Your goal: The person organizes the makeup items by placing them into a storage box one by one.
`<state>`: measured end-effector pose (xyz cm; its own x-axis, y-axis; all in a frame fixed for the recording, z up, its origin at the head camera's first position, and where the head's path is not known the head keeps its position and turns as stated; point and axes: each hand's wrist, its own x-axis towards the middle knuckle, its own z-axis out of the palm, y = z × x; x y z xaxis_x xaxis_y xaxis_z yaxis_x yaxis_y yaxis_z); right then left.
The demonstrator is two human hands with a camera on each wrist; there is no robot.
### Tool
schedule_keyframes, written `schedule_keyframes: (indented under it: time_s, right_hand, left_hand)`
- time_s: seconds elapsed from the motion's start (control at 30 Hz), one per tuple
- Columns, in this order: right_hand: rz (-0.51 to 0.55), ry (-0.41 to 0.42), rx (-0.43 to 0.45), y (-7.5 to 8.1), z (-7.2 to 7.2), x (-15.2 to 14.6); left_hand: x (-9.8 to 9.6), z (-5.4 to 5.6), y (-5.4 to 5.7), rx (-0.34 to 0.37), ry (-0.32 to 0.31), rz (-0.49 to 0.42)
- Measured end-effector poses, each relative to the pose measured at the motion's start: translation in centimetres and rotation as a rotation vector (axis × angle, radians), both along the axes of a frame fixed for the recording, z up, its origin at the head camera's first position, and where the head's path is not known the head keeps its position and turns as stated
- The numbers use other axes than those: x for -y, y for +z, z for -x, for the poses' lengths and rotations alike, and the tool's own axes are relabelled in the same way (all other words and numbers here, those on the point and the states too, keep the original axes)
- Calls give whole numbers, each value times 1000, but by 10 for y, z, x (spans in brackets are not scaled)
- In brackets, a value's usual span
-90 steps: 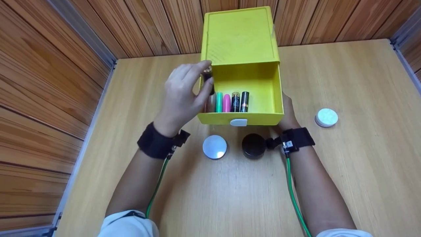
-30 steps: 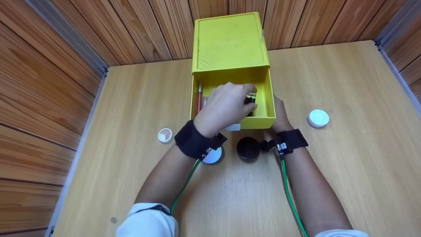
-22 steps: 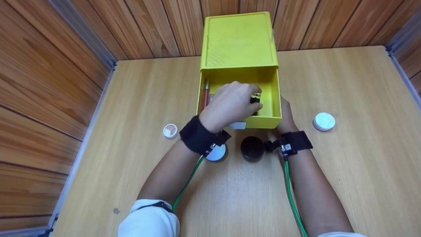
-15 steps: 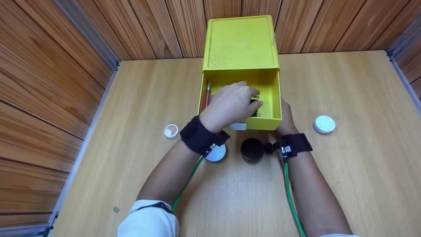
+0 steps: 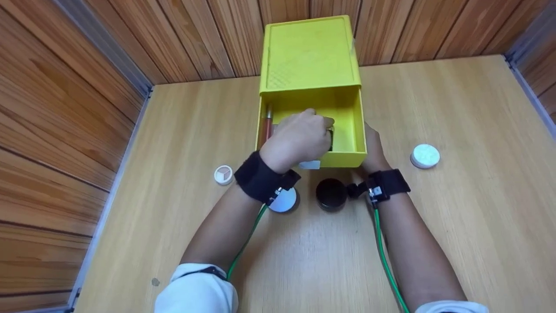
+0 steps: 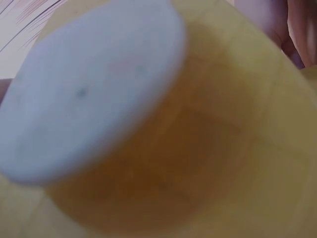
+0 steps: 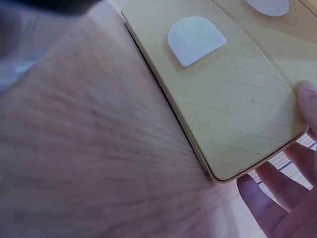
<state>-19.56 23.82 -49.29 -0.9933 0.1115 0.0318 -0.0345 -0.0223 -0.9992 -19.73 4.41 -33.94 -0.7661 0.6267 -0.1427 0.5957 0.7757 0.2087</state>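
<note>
My left hand (image 5: 299, 137) reaches into the pulled-out yellow drawer (image 5: 343, 160), fingers curled, and covers most of the row of cosmetic tubes there. Just past its fingertips shows a dark lipstick tube (image 5: 331, 140); whether the fingers still grip it is hidden. A red lip gloss tube (image 5: 268, 124) leans at the drawer's left side. Behind the drawer's right wall is my right hand (image 5: 374, 148). In the right wrist view, its thumb (image 7: 308, 101) lies on the front of the yellow drawer box (image 7: 233, 109), with its fingers (image 7: 262, 201) round the edge.
Below the drawer's white knob (image 5: 309, 164) stand a black round jar (image 5: 331, 194) and a pale blue disc (image 5: 283, 201), partly under my left wrist. A small three-colour palette (image 5: 223, 174) lies left, a white-topped jar (image 5: 425, 156) right. Wooden panels (image 5: 208, 39) border the table.
My left hand has carried a dark lipstick tube from the drawer's left side to the right of the row. Just now its thumb has shifted left, while that tube stays in place.
</note>
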Motion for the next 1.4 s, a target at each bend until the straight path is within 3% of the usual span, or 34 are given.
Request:
schedule_keyframes:
  time_s: [0.1,0.2,0.33,0.4,0.53,0.67,0.77,0.93,1.03,1.1,1.17,1.27,1.4]
  right_hand:
    - [-63,6,-35,2,5,5]
    - [-33,21,-42,2,8,9]
    - [-13,36,-39,1,9,10]
    - [-47,41,-43,0,8,9]
    - [-195,45,-103,1,8,8]
    - [-98,64,-90,-2,9,8]
    - [30,69,-60,-4,9,7]
    - [74,100,-40,-2,8,6]
    - [32,96,-33,1,8,4]
    - [-141,86,-107,3,9,-1]
    - [-377,72,-188,10,10,-9]
    - [-728,66,-272,33,6,-21]
    - [-874,244,-81,79,-16,-30]
  left_hand:
    - [5,2,1,-4,16,27]
    - [8,3,2,-14,20,29]
    - [12,-1,3,-125,26,-48]
    - [17,-6,3,-223,27,-135]
    - [42,-17,0,-437,21,-430]
    - [77,-25,-7,-559,16,-705]
    - [101,-30,-13,-586,45,-780]
    - [131,-39,-25,-575,161,-722]
    - [142,-40,-31,-544,197,-682]
    - [147,-40,-34,-510,196,-657]
    - [150,-40,-37,-452,173,-624]
    - [153,-37,-42,-333,132,-563]
    - [155,-31,-50,-218,107,-474]
